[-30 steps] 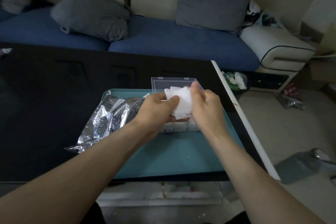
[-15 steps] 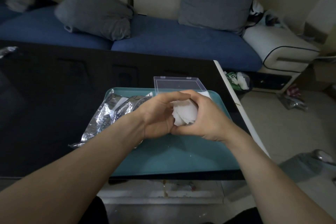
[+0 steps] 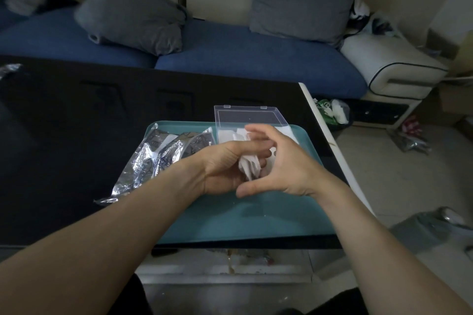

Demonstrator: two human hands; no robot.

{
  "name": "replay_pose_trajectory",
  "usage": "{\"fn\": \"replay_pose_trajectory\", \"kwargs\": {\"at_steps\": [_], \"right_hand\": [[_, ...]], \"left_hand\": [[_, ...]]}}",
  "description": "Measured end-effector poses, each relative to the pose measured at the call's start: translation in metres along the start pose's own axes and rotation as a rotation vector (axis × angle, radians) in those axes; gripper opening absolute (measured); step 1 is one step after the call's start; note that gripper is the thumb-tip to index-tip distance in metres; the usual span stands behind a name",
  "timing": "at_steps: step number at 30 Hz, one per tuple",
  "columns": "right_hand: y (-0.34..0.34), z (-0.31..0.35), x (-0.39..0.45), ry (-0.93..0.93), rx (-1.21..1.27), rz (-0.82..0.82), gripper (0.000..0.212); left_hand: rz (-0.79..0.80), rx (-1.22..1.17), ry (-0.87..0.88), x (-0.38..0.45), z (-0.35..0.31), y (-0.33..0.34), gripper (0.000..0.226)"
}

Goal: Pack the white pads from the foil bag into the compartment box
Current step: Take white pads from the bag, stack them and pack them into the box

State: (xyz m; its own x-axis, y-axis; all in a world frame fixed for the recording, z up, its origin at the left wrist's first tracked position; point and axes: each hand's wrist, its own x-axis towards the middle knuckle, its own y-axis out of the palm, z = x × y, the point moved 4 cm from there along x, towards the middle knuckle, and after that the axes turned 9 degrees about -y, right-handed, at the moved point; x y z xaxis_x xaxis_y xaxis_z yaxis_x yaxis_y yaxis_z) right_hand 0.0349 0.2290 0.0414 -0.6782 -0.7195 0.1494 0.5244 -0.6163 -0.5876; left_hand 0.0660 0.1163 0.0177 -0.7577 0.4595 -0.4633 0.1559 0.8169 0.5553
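Here, left hand (image 3: 225,166) gripped bunched white pads (image 3: 249,166), right hand (image 3: 279,163) loosely open alongside, presumably readying them for the compartment box (image 3: 245,120) at 12 o'clock.

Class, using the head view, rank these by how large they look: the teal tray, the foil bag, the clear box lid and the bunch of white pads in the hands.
1. Teal tray
2. Foil bag, partly hidden by the left arm
3. Clear box lid
4. White pads, mostly covered by fingers, so their true size is unsure
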Motion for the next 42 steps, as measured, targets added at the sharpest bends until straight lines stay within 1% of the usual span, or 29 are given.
{"fn": "replay_pose_trajectory", "kwargs": {"at_steps": [1, 3, 4, 5, 7, 8, 11, 12, 14, 15, 16, 18, 19, 21, 22, 23, 25, 26, 28, 29, 31, 32, 33, 35, 37, 38, 40, 42], "right_hand": [[0.001, 0.000, 0.000, 0.013, -0.004, 0.014, 0.103], [0.001, -0.001, 0.001, 0.020, -0.042, -0.023, 0.073], [-0.001, -0.001, 0.002, 0.004, -0.081, -0.066, 0.062], [-0.001, -0.001, 0.002, -0.012, -0.112, -0.085, 0.063], [0.000, -0.003, 0.002, -0.008, -0.081, -0.067, 0.082], [0.000, -0.006, 0.001, -0.004, -0.036, -0.056, 0.088], [0.001, -0.010, 0.000, -0.011, 0.023, -0.053, 0.079], [0.001, -0.010, 0.000, -0.013, 0.035, -0.047, 0.081], [0.004, -0.010, 0.001, -0.006, 0.059, -0.030, 0.096], [0.005, -0.009, 0.001, 0.002, 0.059, -0.027, 0.100], [0.005, -0.007, 0.001, 0.004, 0.045, -0.032, 0.095], [0.003, -0.003, 0.001, 0.001, -0.006, -0.077, 0.074], [0.002, 0.000, 0.001, 0.006, -0.032, -0.088, 0.073], [0.002, 0.004, 0.000, 0.005, -0.076, -0.055, 0.093], [0.001, 0.006, 0.000, -0.002, -0.096, -0.035, 0.097], [0.001, 0.008, 0.000, -0.013, -0.121, -0.029, 0.091], [0.001, 0.010, 0.001, -0.016, -0.191, -0.056, 0.068], [0.000, 0.010, 0.002, -0.005, -0.231, -0.073, 0.067], [0.000, 0.008, 0.003, 0.006, -0.270, -0.067, 0.080], [0.000, 0.007, 0.003, 0.013, -0.267, -0.055, 0.082], [-0.001, 0.006, 0.003, 0.006, -0.279, -0.057, 0.068], [-0.001, 0.006, 0.003, 0.008, -0.309, -0.073, 0.063], [-0.002, 0.006, 0.004, 0.011, -0.351, -0.085, 0.064], [0.000, 0.007, 0.005, 0.030, -0.454, -0.043, 0.076], [0.003, 0.005, 0.004, 0.074, -0.506, 0.022, 0.088], [0.004, 0.005, 0.003, 0.081, -0.483, 0.030, 0.086], [0.003, 0.007, 0.002, 0.061, -0.391, -0.018, 0.077], [0.000, 0.009, 0.002, 0.045, -0.337, -0.068, 0.077]], "left_hand": [[-0.011, -0.004, 0.000, -0.001, 0.000, 0.001, 0.032], [0.005, 0.002, 0.008, 0.000, 0.000, 0.001, 0.037], [0.015, 0.010, 0.015, 0.001, 0.000, 0.001, 0.036], [0.033, 0.006, 0.021, 0.000, 0.001, 0.003, 0.032], [0.054, -0.018, 0.043, -0.001, 0.000, 0.003, 0.029], [0.059, -0.013, 0.055, -0.001, -0.001, 0.003, 0.030], [0.067, 0.066, 0.042, -0.005, 0.000, 0.003, 0.037], [0.053, 0.078, 0.052, -0.004, 0.001, 0.002, 0.038], [0.026, 0.029, 0.094, -0.001, 0.000, 0.001, 0.037], [0.013, -0.003, 0.102, -0.001, -0.001, 0.002, 0.036], [0.005, -0.014, 0.104, 0.001, -0.001, 0.001, 0.037], [0.020, 0.004, 0.089, 0.001, -0.001, 0.002, 0.041], [0.023, 0.015, 0.078, 0.001, -0.001, 0.002, 0.044], [0.016, 0.030, 0.057, 0.002, 0.000, 0.001, 0.060], [0.014, 0.023, 0.053, 0.004, 0.001, 0.000, 0.070], [0.021, 0.007, 0.054, 0.004, 0.001, 0.001, 0.073], [0.015, 0.001, 0.072, 0.002, -0.001, 0.003, 0.064], [-0.011, 0.001, 0.080, 0.002, -0.001, 0.003, 0.059], [-0.061, -0.019, 0.109, 0.000, -0.003, 0.001, 0.051], [-0.077, -0.039, 0.127, 0.000, -0.003, 0.000, 0.048], [-0.080, -0.054, 0.127, 0.000, -0.003, -0.001, 0.055], [-0.066, -0.034, 0.103, 0.000, -0.002, -0.001, 0.060], [-0.044, -0.002, 0.071, -0.001, 0.000, 0.001, 0.063], [-0.021, 0.041, 0.021, -0.001, 0.003, 0.002, 0.064], [-0.048, 0.058, 0.006, 0.001, 0.004, 0.002, 0.060], [-0.060, 0.061, 0.009, 0.001, 0.006, 0.003, 0.059], [-0.073, 0.044, 0.023, 0.000, 0.006, 0.005, 0.057], [-0.096, -0.014, 0.055, 0.002, 0.004, 0.000, 0.043]]}}
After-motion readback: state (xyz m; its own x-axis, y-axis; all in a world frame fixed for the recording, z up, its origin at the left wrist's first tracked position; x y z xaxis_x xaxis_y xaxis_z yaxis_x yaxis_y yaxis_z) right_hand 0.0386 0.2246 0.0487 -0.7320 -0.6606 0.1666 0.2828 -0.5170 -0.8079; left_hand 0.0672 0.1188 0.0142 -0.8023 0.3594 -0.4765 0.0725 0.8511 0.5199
